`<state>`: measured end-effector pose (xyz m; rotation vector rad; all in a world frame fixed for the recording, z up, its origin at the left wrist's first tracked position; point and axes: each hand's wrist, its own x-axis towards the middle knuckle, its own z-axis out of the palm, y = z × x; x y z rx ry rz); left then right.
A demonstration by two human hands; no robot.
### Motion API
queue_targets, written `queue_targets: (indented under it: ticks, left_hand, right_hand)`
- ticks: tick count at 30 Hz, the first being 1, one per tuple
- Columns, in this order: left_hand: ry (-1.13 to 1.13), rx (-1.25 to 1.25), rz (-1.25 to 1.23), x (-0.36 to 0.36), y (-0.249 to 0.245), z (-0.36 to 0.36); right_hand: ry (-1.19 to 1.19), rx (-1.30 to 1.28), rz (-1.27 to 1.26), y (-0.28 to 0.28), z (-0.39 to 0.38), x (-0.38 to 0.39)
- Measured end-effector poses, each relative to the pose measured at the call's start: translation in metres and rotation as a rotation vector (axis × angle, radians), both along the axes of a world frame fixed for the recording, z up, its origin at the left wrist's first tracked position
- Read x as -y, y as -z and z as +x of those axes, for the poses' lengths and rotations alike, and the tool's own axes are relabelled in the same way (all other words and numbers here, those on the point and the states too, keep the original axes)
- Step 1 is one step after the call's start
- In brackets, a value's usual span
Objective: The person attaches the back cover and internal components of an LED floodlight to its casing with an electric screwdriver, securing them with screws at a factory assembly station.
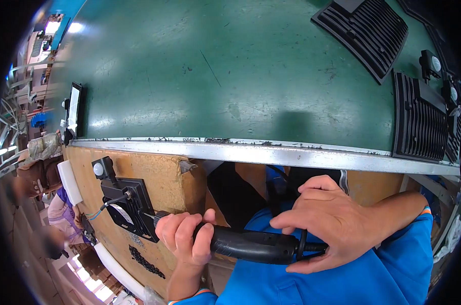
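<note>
Left hand (182,236): fingers curled tight round the front end of a black power screwdriver (251,246), thumb lying alongside

Right hand (332,223): wrapped over the rear end of the same tool, fingers draped across the top and thumb beneath, where a black cable leaves it

Power screwdriver: held level between the two hands, in front of the person's blue-sleeved chest, nose pointing left

Lamp housing (131,206): black and flat, lying on the brown worktop (159,178) just beside the left hand; the tool's tip reaches its near edge, though I cannot tell whether it touches

Sensor head (101,168): small black block with a white dome, at the housing's far corner

Wires (93,213): blue and pale, trailing from the housing

Metal rail (291,155): edging the worktop's far side

Green belt (215,76): beyond the rail, broad and scuffed

Finned housings (418,122): black, ribbed, several at the belt's right end

Framed lamp (75,107): at the belt's left edge

Another person (57,213): far left, blurred
</note>
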<state>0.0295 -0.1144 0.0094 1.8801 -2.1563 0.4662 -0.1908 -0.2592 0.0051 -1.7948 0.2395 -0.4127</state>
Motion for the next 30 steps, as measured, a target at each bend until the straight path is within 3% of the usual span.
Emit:
queue_targets:
  ticks: [18, 20, 24, 30]
  left_hand:
    - [0.013, -0.095, -0.067, 0.004, 0.001, 0.007]
    - [0.015, -0.094, -0.101, 0.005, 0.001, 0.009]
    - [-0.005, -0.101, -0.125, 0.003, 0.009, 0.007]
    - [-0.028, -0.157, -0.047, -0.004, 0.009, 0.008]
  right_hand:
    - [-0.215, 0.058, -0.142, -0.011, 0.015, 0.012]
    - [-0.255, -0.135, -0.186, -0.024, 0.024, 0.014]
    - [-0.394, -0.283, -0.339, -0.036, 0.045, 0.011]
    - [-0.441, -0.446, -0.24, -0.039, 0.078, -0.002]
